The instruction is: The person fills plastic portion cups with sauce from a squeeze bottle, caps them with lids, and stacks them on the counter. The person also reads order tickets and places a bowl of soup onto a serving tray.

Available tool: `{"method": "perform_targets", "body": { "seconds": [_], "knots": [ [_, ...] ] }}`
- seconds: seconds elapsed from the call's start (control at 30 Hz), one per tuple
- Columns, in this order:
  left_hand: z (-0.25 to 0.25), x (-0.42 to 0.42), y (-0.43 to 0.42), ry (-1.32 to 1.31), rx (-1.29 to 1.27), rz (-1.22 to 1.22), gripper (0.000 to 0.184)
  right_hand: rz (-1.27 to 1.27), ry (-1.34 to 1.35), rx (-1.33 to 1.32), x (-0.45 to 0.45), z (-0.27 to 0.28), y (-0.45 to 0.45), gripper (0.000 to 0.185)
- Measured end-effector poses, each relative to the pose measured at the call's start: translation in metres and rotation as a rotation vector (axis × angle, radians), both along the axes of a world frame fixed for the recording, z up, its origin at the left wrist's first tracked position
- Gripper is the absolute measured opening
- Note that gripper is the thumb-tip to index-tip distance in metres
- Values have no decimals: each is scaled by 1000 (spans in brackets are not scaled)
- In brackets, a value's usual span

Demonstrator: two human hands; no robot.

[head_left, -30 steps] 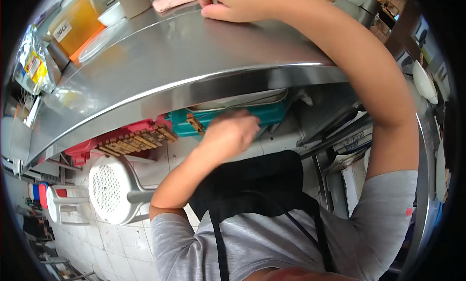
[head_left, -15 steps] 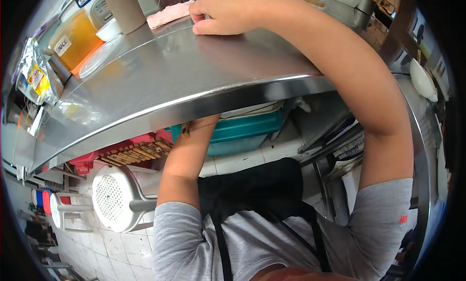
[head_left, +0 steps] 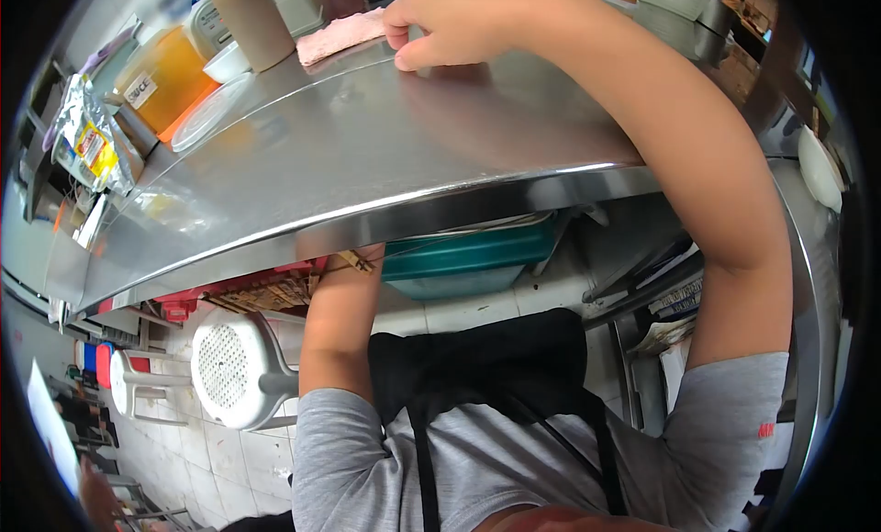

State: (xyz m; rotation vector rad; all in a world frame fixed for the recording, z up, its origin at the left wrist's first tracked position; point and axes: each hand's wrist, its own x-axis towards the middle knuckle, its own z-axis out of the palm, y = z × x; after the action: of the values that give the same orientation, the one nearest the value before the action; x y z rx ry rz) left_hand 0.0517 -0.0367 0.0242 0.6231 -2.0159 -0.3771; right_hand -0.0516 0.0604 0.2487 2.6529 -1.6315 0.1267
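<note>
The steel counter (head_left: 367,137) spans the upper half of the view. On top of it rests my right hand (head_left: 450,27), thumb apart from the bent fingers, with nothing visible in it. A pink cloth (head_left: 341,38) lies just left of those fingers. My left forearm (head_left: 341,302) reaches up beneath the counter, and its front edge hides the left hand. Beside this forearm are wooden clips (head_left: 354,261) on a thin wire. A teal-lidded bin (head_left: 468,257) is under the counter, to the right of the forearm.
At the counter's left stand a sauce container (head_left: 170,78), a beige bottle (head_left: 250,22) and a foil pouch (head_left: 94,142). White stools (head_left: 229,367) are at lower left, near a red crate (head_left: 180,304). Part of another person's arm (head_left: 94,495) shows at the lower left edge.
My left hand has moved from in front of the teal bin to under the counter, out of sight. My right hand stays on the counter. Another person's arm has appeared at lower left.
</note>
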Motion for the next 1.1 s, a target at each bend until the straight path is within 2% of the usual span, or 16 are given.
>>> {"method": "perform_targets", "body": {
  "seconds": [0.1, 0.17, 0.23, 0.37, 0.57, 1.1],
  "knots": [
    [2, 4, 5, 60, 12, -50, 18, 25, -15, -41, 0, -3, -4, 26],
    [4, 12, 7, 106, 14, -77, 18, 49, -34, -142, 1, -14, -10, 17],
    [8, 24, 10, 149, 0, -95, 18, 146, -65, -199, -4, -22, -22, 21],
    [15, 37, 23, 251, -12, -169, 18, 60, -119, -69, 3, -18, -14, 18],
    [26, 52, 40, 359, -40, -250, 18, 42, -154, -48, 12, -16, -7, 17],
    [40, 52, 65, 393, -44, -439, 19, 46, -225, -11, 16, -13, -1, 19]
  ]
}}
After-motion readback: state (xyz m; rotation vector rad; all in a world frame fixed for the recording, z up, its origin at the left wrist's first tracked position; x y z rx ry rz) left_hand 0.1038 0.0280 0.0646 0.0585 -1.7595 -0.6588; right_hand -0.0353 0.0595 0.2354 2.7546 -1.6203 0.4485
